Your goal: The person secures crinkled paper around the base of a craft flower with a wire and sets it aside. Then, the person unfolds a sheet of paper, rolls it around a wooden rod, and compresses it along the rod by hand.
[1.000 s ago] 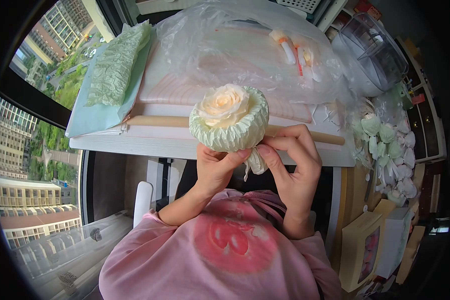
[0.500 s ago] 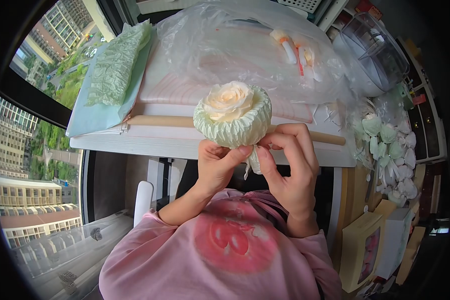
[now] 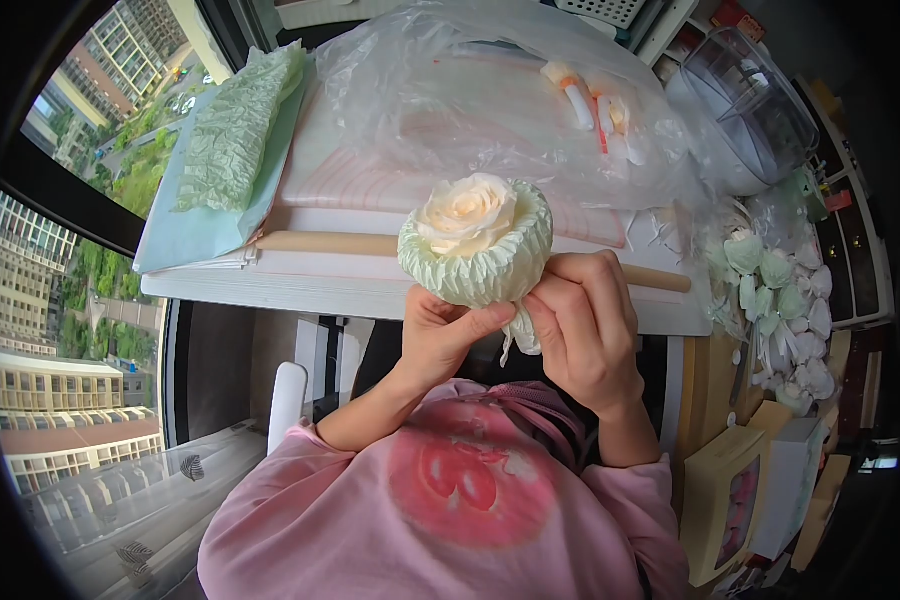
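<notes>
Closest to the camera is the person's pink top (image 3: pixel 350 520), printed with a red motif (image 3: pixel 460 485) across the chest. Just beyond it, both hands come together at one flower, which is held up near the middle of the view, in front of the table's near edge. The left hand (image 3: pixel 432 335) grasps the pale green wrap (image 3: pixel 478 280) from below, its thumb lying along the underside and its other fingers curled behind. The right hand (image 3: pixel 592 322) pinches at the gathered tail (image 3: pixel 522 335) under the wrap, thumb against bent fingers; the contact is partly covered, so exactly how much paper sits between those fingertips is hard to tell. The pleated wrap forms a rounded cup around a cream rose (image 3: pixel 475 212), whose open petals face up. To the right, low down, stands a cream box (image 3: pixel 712 500) with a clear window. Behind the flower, a tan rod (image 3: pixel 330 243) lies across the white table (image 3: pixel 390 298). Farther up, crinkled green paper (image 3: pixel 235 130) rests on pale blue sheets (image 3: pixel 170 238) at the left, and clear plastic (image 3: pixel 420 110) spreads over the middle. A bunch of white and green flowers (image 3: pixel 775 262) lies at the right, near a clear container (image 3: pixel 745 110). Outside the window, at the left, are buildings (image 3: pixel 60 385).
</notes>
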Action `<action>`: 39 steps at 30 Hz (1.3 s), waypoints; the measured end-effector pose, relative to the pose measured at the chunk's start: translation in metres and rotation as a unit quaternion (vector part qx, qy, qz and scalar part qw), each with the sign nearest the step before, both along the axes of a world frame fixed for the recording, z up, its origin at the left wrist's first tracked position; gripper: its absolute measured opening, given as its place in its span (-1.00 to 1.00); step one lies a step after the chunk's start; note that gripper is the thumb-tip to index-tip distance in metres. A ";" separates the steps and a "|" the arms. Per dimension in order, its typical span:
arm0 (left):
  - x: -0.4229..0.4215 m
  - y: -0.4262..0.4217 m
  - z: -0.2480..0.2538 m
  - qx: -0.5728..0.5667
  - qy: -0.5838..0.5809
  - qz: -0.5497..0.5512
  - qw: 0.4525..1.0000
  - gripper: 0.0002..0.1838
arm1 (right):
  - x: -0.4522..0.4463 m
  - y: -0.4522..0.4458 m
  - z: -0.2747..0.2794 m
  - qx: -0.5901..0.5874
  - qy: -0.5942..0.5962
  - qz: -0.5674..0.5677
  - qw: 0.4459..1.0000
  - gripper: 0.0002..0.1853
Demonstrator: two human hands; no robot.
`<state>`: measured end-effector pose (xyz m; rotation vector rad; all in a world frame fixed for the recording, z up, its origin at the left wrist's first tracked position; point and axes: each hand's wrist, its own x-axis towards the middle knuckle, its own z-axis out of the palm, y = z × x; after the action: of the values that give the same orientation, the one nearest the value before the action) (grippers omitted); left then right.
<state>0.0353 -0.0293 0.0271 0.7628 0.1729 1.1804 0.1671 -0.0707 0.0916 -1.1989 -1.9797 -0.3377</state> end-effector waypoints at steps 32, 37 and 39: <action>0.000 0.010 -0.013 0.090 0.162 0.044 0.982 -0.51 | 0.001 0.006 -0.022 0.089 -0.009 -0.065 0.994 -0.78; -0.006 0.016 -0.027 0.085 0.146 0.019 0.985 -0.54 | 0.001 0.006 -0.016 0.051 0.014 -0.044 0.998 -0.81; -0.003 0.022 -0.016 0.124 0.144 0.015 0.982 -0.59 | 0.001 0.007 -0.013 0.027 0.048 -0.021 0.998 -0.82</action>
<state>0.0323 -0.0071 0.0114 1.1542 0.2812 1.1288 0.1681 -0.0636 0.0782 -1.2004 -1.8540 -0.3460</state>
